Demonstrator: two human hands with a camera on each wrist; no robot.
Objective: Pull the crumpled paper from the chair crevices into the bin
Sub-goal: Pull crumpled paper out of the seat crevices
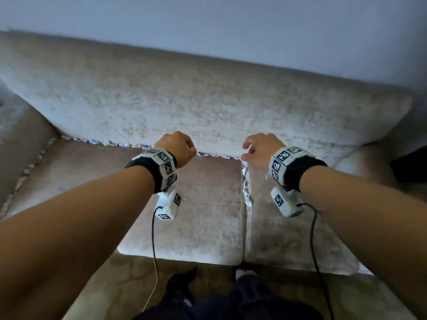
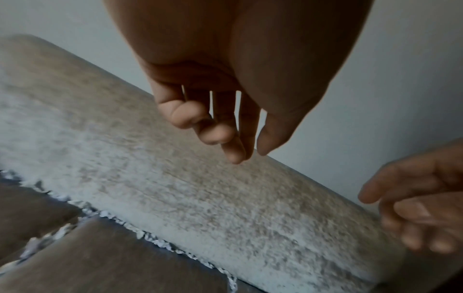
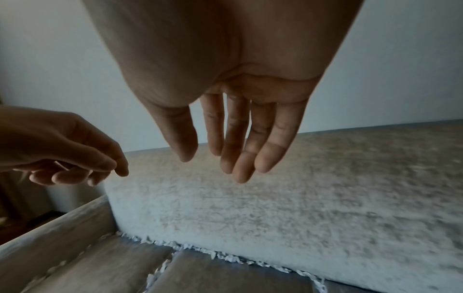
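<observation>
Crumpled white paper (image 1: 129, 145) lines the crevice between the beige sofa's back cushion (image 1: 208, 100) and its seat. More paper (image 1: 246, 188) fills the gap between the two seat cushions, and a third strip (image 1: 30, 167) runs along the left armrest. My left hand (image 1: 193, 151) hovers just above the back crevice, fingers loosely curled and empty. My right hand (image 1: 246, 153) hangs beside it over the junction of the crevices, fingers relaxed and empty. The left wrist view shows the left hand (image 2: 250, 156) above the paper (image 2: 150, 237). The right wrist view shows the right hand (image 3: 210, 166) above the paper (image 3: 225, 255). No bin is in view.
A pale wall (image 1: 231, 24) stands behind the sofa. A dark object (image 1: 409, 165) sits past the right armrest. The patterned floor (image 1: 120, 280) and my dark-clothed legs (image 1: 242, 301) lie below the seat's front edge. Cables hang from both wrist cameras.
</observation>
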